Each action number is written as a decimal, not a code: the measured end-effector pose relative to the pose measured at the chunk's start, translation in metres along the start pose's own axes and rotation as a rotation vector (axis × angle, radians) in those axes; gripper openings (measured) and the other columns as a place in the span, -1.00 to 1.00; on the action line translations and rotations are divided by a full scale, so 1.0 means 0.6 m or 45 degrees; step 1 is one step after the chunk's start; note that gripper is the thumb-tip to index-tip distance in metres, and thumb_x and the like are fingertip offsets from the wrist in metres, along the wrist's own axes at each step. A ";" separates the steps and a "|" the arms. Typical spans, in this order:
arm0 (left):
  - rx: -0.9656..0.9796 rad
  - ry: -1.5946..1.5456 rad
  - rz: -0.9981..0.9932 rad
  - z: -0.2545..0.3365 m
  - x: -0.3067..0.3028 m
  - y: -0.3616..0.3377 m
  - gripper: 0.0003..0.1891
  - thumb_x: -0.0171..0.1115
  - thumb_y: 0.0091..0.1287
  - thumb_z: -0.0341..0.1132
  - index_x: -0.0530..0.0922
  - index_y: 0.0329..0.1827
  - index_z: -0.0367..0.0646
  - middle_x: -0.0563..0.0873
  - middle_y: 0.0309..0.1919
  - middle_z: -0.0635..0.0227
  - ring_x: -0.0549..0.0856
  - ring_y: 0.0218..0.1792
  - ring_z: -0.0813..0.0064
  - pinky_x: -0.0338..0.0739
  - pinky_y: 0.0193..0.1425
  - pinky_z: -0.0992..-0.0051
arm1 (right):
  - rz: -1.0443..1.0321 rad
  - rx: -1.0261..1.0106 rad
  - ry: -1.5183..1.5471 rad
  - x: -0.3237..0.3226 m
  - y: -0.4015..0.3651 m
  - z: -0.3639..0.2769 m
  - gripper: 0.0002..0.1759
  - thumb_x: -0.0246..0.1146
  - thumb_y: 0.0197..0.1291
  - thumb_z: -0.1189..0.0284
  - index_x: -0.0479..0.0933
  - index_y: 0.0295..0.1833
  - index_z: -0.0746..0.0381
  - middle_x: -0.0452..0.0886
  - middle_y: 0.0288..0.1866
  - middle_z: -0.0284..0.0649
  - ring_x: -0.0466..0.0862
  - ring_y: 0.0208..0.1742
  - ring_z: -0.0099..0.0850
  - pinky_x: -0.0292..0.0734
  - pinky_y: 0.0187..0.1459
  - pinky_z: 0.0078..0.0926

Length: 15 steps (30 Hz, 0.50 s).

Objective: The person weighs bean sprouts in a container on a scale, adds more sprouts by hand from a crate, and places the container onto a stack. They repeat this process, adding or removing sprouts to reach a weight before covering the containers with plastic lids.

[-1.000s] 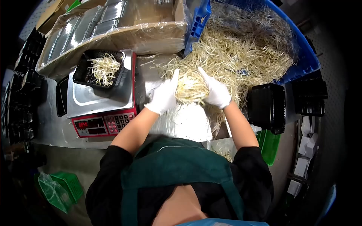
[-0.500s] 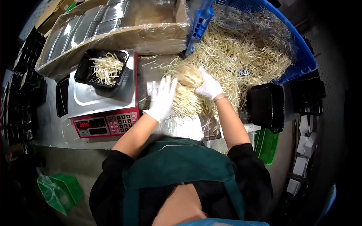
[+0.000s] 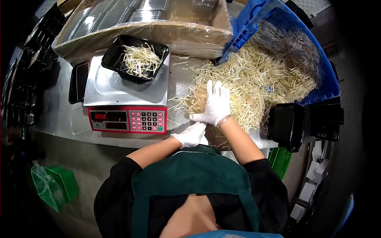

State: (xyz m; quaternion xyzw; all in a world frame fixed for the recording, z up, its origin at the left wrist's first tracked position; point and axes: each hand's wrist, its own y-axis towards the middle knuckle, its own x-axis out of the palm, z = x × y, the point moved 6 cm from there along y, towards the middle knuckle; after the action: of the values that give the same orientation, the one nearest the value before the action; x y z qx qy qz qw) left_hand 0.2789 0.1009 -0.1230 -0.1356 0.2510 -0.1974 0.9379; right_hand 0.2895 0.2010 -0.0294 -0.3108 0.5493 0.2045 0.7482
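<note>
My right hand (image 3: pixel 216 105), in a white glove, lies with fingers stretched out on a heap of bean sprouts (image 3: pixel 246 85) on the table. My left hand (image 3: pixel 191 135), also gloved, is at the table's front edge just below the right palm. Its fingers point right and look extended; the tips are partly hidden near the right hand. To the left, a black plastic tray (image 3: pixel 113 57) with a small bunch of sprouts in it sits on a red and silver weighing scale (image 3: pixel 126 97). The scale's red display seems to read 0.050.
Behind the scale stands a cardboard box (image 3: pixel 174 37) of clear plastic containers. A blue crate (image 3: pixel 329 75) lies tipped, sprouts spilling from it. Stacked black trays (image 3: pixel 285 125) are at right, another black tray (image 3: pixel 79 81) left of the scale. Green crates (image 3: pixel 59 182) stand on the floor.
My left hand has moved down and right from beside the sprouts to the table edge. My right hand has turned flat onto the heap. The whole view has shifted slightly.
</note>
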 end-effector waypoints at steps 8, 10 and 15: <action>0.698 -0.482 0.261 0.084 -0.248 -0.237 -0.76 -0.01 0.41 -0.46 0.55 0.03 -0.36 0.64 -0.05 0.15 0.60 0.03 0.30 0.44 0.19 0.37 | -0.135 0.130 0.208 0.037 0.084 0.087 0.36 0.48 -0.43 -0.22 0.09 0.43 0.38 0.57 0.09 0.03 0.63 0.05 -0.24 0.53 0.07 -0.41; 0.709 -0.525 0.812 -0.002 -0.409 -0.320 -0.76 0.09 0.30 -0.51 0.59 0.00 -0.32 0.68 -0.05 0.26 0.62 0.03 0.47 0.45 0.18 0.48 | 0.103 0.124 0.168 0.054 0.073 0.072 0.34 0.49 -0.44 -0.19 0.12 0.42 0.37 0.61 0.04 0.03 0.66 0.02 -0.21 0.56 0.03 -0.40; 0.265 -0.650 1.606 -0.109 -0.586 -0.408 -0.29 0.21 0.32 -0.39 0.05 0.47 -0.30 0.54 0.16 0.21 0.59 0.06 0.55 0.45 0.10 0.59 | -0.399 0.226 0.343 0.068 0.077 0.072 0.35 0.51 -0.45 -0.18 0.11 0.41 0.39 0.54 0.16 0.06 0.62 0.11 -0.20 0.51 0.13 -0.39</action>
State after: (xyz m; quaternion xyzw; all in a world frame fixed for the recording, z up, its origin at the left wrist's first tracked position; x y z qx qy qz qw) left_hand -0.1095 0.0282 0.0553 0.0850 0.0329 0.4014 0.9113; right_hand 0.3022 0.2624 -0.0702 -0.3497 0.6051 -0.0067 0.7152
